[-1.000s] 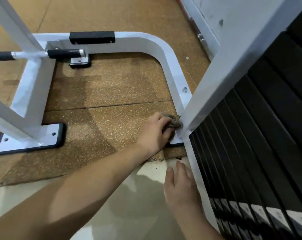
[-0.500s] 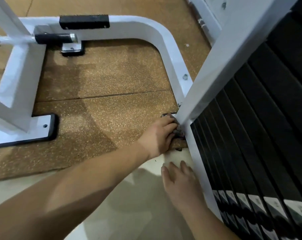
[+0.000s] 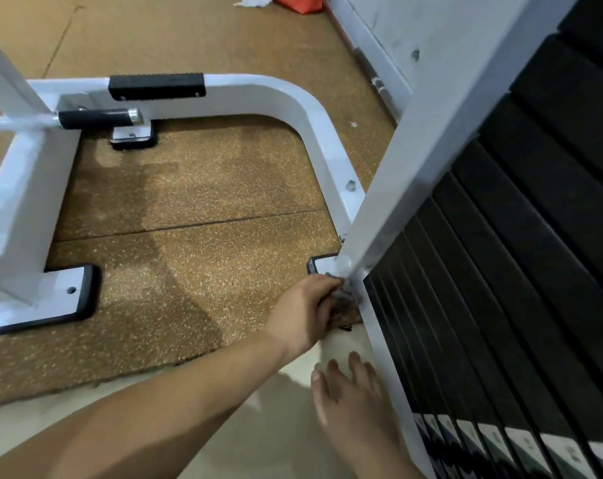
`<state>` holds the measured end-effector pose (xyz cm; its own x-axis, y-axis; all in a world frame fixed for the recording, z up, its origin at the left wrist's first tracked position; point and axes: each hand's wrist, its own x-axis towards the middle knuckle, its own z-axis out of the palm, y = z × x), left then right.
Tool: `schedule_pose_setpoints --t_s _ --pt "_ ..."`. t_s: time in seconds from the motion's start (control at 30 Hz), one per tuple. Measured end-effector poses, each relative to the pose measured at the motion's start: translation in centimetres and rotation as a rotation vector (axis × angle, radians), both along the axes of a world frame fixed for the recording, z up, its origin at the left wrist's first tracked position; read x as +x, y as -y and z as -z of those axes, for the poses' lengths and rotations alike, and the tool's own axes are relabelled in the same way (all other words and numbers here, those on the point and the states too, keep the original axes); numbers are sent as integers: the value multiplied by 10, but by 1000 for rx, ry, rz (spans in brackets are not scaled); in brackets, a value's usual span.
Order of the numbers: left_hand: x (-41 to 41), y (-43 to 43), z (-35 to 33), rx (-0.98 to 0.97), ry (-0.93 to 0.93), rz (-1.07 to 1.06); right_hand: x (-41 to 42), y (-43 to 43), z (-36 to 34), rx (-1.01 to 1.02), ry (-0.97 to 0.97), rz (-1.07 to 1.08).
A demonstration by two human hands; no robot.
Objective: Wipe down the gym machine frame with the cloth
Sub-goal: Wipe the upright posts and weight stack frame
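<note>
Two hands: the left hand grips the bunched cloth; the right hand lies flat with fingers straight, holding nothing, on the pale floor just beside the frame's low rail.
Cloth place: pressed against the foot of the white upright post, just below the foot plate and beside the black weight stack.
Cloth handling: likely soft, light and limp; best kept wadded in the palm so a fold reaches into the corner.
Frame handling: probably stiff, smooth painted steel that takes firm pressure.
Change: a second ago the left hand covered the joint with the curved base bar; now it sits nearer the person, the foot plate showing beyond it. The right hand stays flat.
</note>
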<state>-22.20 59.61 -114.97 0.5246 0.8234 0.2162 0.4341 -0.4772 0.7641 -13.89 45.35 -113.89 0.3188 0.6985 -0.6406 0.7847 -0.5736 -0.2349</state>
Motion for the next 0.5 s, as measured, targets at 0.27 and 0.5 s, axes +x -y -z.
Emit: schedule_pose_setpoints --t_s 0.27,0.5 --pt "36 -13 -52 -84 260 -115 1 -8 -9 65 -80 247" --pt "36 -18 -42 -77 238 -162 7 -6 7 82 5 49"
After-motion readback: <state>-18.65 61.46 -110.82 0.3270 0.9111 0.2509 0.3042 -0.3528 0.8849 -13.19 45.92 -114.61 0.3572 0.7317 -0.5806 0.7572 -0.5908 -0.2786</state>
